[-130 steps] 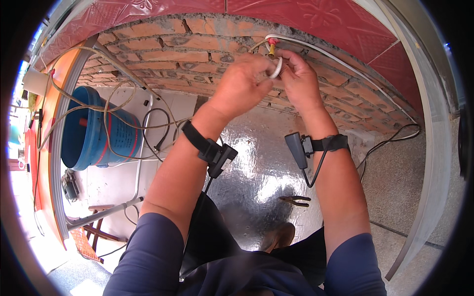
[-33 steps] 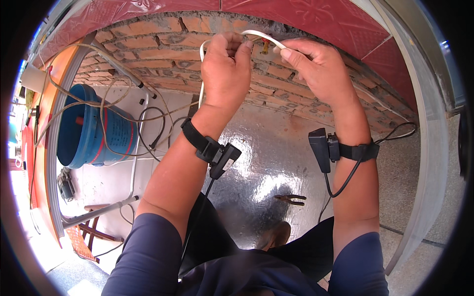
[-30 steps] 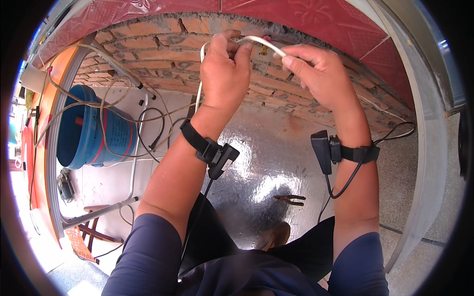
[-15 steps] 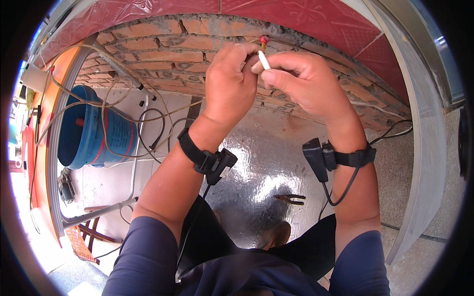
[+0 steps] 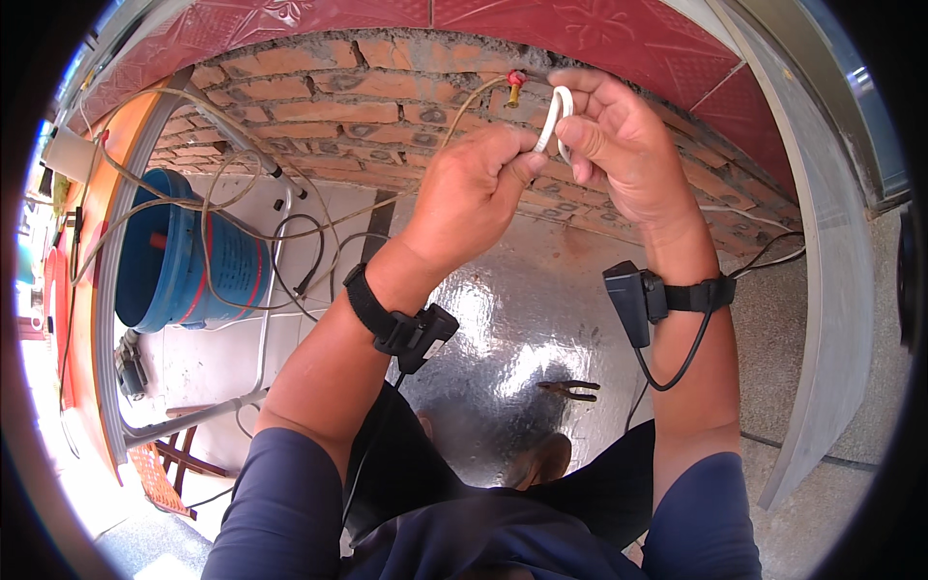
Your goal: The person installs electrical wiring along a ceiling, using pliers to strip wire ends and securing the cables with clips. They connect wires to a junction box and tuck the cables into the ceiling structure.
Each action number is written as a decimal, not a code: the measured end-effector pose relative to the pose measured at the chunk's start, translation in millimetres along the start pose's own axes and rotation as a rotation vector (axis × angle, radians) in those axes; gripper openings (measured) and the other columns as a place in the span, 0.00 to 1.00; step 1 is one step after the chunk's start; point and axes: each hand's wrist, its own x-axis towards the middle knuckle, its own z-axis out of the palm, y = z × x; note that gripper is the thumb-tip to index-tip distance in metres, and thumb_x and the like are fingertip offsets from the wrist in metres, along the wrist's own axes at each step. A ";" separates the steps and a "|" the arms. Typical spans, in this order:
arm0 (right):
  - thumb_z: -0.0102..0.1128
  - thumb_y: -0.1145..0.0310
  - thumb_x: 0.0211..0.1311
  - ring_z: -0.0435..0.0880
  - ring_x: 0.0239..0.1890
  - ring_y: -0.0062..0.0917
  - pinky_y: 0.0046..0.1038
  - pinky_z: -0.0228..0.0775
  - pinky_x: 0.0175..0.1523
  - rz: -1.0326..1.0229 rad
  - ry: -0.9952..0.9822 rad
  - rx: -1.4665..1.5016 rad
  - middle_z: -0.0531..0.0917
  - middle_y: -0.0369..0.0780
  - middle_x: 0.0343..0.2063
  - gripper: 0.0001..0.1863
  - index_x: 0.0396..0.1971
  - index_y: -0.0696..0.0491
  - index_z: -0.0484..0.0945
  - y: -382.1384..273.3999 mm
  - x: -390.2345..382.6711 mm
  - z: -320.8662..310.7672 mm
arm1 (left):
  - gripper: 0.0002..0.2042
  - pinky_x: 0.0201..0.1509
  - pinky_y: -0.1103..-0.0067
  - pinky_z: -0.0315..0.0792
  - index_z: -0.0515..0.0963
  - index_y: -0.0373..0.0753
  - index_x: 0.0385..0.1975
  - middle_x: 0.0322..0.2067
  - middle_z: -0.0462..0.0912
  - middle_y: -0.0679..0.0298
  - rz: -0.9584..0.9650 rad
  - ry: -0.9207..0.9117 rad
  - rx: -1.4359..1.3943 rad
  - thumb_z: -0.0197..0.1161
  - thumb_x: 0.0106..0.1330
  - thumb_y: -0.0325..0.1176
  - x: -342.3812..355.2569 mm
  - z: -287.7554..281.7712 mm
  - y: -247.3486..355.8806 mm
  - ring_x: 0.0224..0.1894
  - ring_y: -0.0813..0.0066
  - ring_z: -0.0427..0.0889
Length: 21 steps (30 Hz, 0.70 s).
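Note:
My left hand [image 5: 474,188] and my right hand [image 5: 619,135] are raised together in front of a bare brick wall [image 5: 319,106]. Both pinch a white cable [image 5: 554,116] bent into a tight loop between them. Just left of the loop a short end with a red and a yellow tip [image 5: 514,85] sticks up. A thin pale wire [image 5: 319,227] runs off to the left from my left hand. Each wrist carries a black strap with a small black device.
A blue bucket [image 5: 188,256] stands at the left among looping wires. Pliers [image 5: 570,390] lie on the shiny foil sheet [image 5: 503,319] below my hands. A metal frame [image 5: 193,425] and a grey pipe [image 5: 822,319] flank the spot.
My hands drew closer together and the white cable, earlier stretched in an arc between them, is now folded into a small loop. The red and yellow tip now shows above my left hand.

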 end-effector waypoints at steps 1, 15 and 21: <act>0.63 0.69 0.65 0.72 0.22 0.07 0.11 0.61 0.23 0.025 -0.009 0.013 0.78 0.30 0.27 0.12 0.46 0.55 0.79 -0.2 -0.5 1.2 | 0.05 0.36 0.70 0.73 0.80 0.37 0.37 0.30 0.81 0.55 0.009 -0.029 -0.003 0.62 0.65 0.30 -1.0 -0.5 1.3 0.32 0.56 0.79; 0.68 0.69 0.54 0.80 0.28 0.30 0.29 0.72 0.34 -0.311 0.274 -0.805 0.81 0.42 0.28 0.10 0.34 0.56 0.80 29.8 5.1 15.5 | 0.08 0.34 0.65 0.74 0.80 0.39 0.35 0.30 0.82 0.57 0.011 -0.067 0.553 0.65 0.59 0.33 -2.1 -8.6 -7.0 0.31 0.53 0.81; 0.68 0.68 0.53 0.81 0.28 0.33 0.30 0.72 0.35 -0.353 0.412 -0.862 0.82 0.42 0.28 0.10 0.33 0.55 0.80 43.9 12.0 17.1 | 0.06 0.31 0.65 0.73 0.79 0.40 0.33 0.29 0.81 0.58 0.100 -0.037 0.618 0.65 0.60 0.33 -0.3 -11.4 -7.0 0.29 0.53 0.81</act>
